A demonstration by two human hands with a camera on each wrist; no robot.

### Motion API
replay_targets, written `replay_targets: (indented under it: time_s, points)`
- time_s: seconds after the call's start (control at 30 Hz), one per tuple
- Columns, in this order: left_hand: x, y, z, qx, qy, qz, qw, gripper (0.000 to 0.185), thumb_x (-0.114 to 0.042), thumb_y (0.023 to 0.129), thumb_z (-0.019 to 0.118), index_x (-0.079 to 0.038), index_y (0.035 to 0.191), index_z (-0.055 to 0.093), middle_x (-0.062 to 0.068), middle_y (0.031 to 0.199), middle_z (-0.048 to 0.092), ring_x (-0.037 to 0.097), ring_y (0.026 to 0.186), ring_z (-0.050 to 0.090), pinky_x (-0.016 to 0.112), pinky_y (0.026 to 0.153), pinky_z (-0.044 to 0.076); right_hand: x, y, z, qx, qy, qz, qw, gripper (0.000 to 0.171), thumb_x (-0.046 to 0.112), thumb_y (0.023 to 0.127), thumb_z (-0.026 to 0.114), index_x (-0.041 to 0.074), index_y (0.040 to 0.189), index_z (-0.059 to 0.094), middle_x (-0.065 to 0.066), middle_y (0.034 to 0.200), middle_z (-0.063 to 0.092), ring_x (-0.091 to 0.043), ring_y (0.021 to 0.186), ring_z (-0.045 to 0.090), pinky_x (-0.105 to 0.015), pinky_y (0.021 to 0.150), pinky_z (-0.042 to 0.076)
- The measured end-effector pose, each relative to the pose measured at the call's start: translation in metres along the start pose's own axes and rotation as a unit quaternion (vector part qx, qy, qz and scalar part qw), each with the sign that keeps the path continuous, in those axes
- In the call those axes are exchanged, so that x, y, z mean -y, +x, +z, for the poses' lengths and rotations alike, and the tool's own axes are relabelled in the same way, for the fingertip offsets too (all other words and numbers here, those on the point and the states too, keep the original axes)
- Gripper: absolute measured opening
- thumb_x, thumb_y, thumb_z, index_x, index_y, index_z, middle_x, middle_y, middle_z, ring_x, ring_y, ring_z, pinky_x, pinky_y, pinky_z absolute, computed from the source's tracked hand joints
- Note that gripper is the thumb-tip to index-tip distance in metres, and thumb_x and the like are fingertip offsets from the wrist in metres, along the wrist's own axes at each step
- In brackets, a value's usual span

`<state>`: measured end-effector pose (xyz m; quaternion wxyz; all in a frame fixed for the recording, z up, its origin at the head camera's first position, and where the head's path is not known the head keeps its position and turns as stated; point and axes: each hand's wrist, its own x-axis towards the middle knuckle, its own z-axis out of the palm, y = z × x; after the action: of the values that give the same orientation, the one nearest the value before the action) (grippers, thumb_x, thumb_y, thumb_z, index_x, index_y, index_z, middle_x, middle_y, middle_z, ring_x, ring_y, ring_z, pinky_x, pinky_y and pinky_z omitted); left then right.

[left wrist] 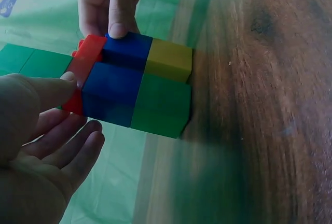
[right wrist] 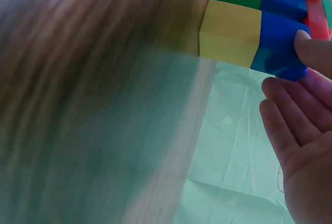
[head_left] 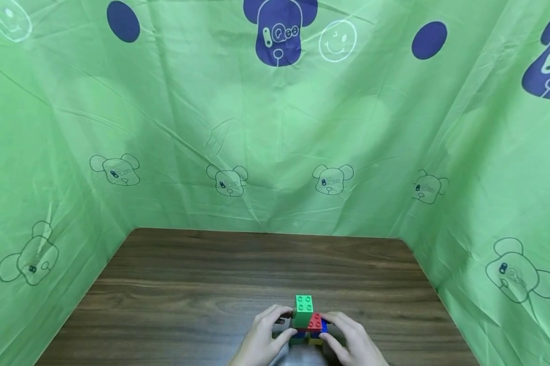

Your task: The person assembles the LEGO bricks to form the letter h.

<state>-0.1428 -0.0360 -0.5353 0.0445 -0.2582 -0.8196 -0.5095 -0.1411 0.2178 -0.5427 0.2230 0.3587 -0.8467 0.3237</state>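
Observation:
A small toy-brick stack stands on the table in front of me. Two columns form its lower part: a green brick [left wrist: 162, 105] under a blue one [left wrist: 111, 92], and a yellow brick [right wrist: 231, 32] under another blue brick [right wrist: 282, 42]. A red brick [head_left: 315, 322] bridges them, with green bricks [head_left: 304, 311] rising on its left side. My left hand [head_left: 263, 338] pinches the red brick from the left, thumb in front, some fingertips hidden behind. From the right, my right hand [head_left: 353, 339] grips the blue brick above the yellow one, its thumb on the near face.
The brown wood-grain table [head_left: 201, 295] extends behind and to both sides of the stack. Green printed cloth [head_left: 275, 137] encloses it at the back, left and right.

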Motion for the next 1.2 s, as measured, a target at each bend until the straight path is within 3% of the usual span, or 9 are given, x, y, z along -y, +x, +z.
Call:
replay_targets:
  time_s: [0.2, 0.33, 0.4, 0.53, 0.63, 0.73, 0.83, 1.03, 1.2]
  points:
    - [-0.007, 0.007, -0.011, -0.042, -0.062, 0.000, 0.9972, 0.030, -0.026, 0.087, 0.067, -0.016, 0.114, 0.060, 0.000, 0.105, 0.065, 0.015, 0.094, 0.066, 0.028, 0.079, 0.055, 0.008, 0.016, -0.002, 0.016, 0.050, 0.053, 0.997, 0.041, 0.013, 0.083, 0.071, 0.019, 0.122, 0.058, 0.011, 0.110, 0.062, -0.007, 0.095, 0.064, -0.029, 0.071, 0.055]
    - [-0.017, 0.019, -0.025, -0.091, -0.139, -0.009, 0.9861, 0.030, -0.019, 0.083, 0.071, -0.013, 0.111, 0.062, 0.004, 0.102, 0.067, 0.020, 0.090, 0.067, 0.029, 0.077, 0.056, 0.016, 0.039, -0.003, -0.005, 0.066, 0.079, 0.995, 0.038, 0.014, 0.085, 0.070, 0.021, 0.121, 0.060, 0.012, 0.108, 0.063, -0.005, 0.092, 0.064, -0.030, 0.071, 0.055]
    - [-0.021, 0.025, -0.033, -0.113, -0.150, -0.018, 0.9821, 0.030, -0.019, 0.083, 0.071, -0.014, 0.112, 0.063, 0.004, 0.102, 0.067, 0.020, 0.090, 0.067, 0.027, 0.076, 0.056, 0.020, 0.051, -0.002, -0.021, 0.088, 0.097, 0.991, 0.036, 0.014, 0.085, 0.069, 0.020, 0.120, 0.061, 0.011, 0.106, 0.064, -0.006, 0.089, 0.065, -0.030, 0.071, 0.055]
    - [-0.026, 0.037, -0.044, -0.148, -0.101, -0.043, 0.9828, 0.030, -0.022, 0.085, 0.069, -0.014, 0.114, 0.063, 0.005, 0.101, 0.068, 0.016, 0.088, 0.068, 0.022, 0.073, 0.055, 0.025, 0.071, 0.004, -0.028, 0.148, 0.178, 0.972, 0.028, 0.019, 0.088, 0.066, 0.021, 0.116, 0.062, 0.006, 0.102, 0.066, -0.008, 0.085, 0.065, -0.028, 0.071, 0.056]
    - [-0.024, 0.040, -0.046, -0.146, -0.054, -0.079, 0.9847, 0.036, -0.022, 0.087, 0.068, -0.011, 0.120, 0.061, 0.007, 0.104, 0.066, 0.016, 0.090, 0.068, 0.021, 0.074, 0.054, 0.025, 0.080, 0.010, -0.013, 0.164, 0.251, 0.954, 0.025, 0.027, 0.089, 0.064, 0.024, 0.114, 0.063, 0.005, 0.098, 0.067, -0.007, 0.082, 0.064, -0.024, 0.070, 0.055]
    - [-0.015, 0.040, -0.040, -0.134, -0.024, -0.112, 0.9844, 0.040, -0.018, 0.087, 0.068, -0.006, 0.123, 0.059, 0.010, 0.106, 0.063, 0.018, 0.091, 0.067, 0.023, 0.075, 0.055, 0.020, 0.083, 0.018, 0.012, 0.147, 0.299, 0.943, 0.024, 0.032, 0.090, 0.063, 0.025, 0.113, 0.064, 0.006, 0.096, 0.068, -0.006, 0.080, 0.063, -0.021, 0.070, 0.053]
    - [0.000, 0.042, -0.030, -0.133, 0.002, -0.127, 0.9829, 0.039, -0.014, 0.085, 0.069, 0.000, 0.121, 0.060, 0.012, 0.103, 0.063, 0.021, 0.090, 0.066, 0.026, 0.075, 0.055, 0.012, 0.081, 0.028, 0.036, 0.106, 0.317, 0.942, 0.024, 0.034, 0.091, 0.061, 0.022, 0.112, 0.065, 0.005, 0.094, 0.068, -0.006, 0.079, 0.062, -0.022, 0.068, 0.052]
    - [0.024, 0.045, -0.012, -0.114, 0.024, -0.171, 0.9783, 0.034, -0.009, 0.082, 0.071, 0.006, 0.112, 0.063, 0.015, 0.093, 0.067, 0.020, 0.080, 0.069, 0.025, 0.068, 0.055, -0.001, 0.069, 0.050, 0.076, -0.001, 0.307, 0.949, 0.024, 0.031, 0.093, 0.057, 0.015, 0.107, 0.068, -0.001, 0.096, 0.070, -0.013, 0.086, 0.064, -0.031, 0.070, 0.051]
    - [0.037, 0.045, -0.006, -0.090, 0.040, -0.207, 0.9734, 0.033, -0.013, 0.081, 0.073, 0.006, 0.106, 0.065, 0.014, 0.088, 0.069, 0.016, 0.074, 0.068, 0.028, 0.064, 0.055, -0.005, 0.063, 0.065, 0.087, -0.036, 0.280, 0.955, 0.026, 0.025, 0.095, 0.056, 0.007, 0.109, 0.067, -0.008, 0.104, 0.070, -0.026, 0.098, 0.065, -0.042, 0.079, 0.053]
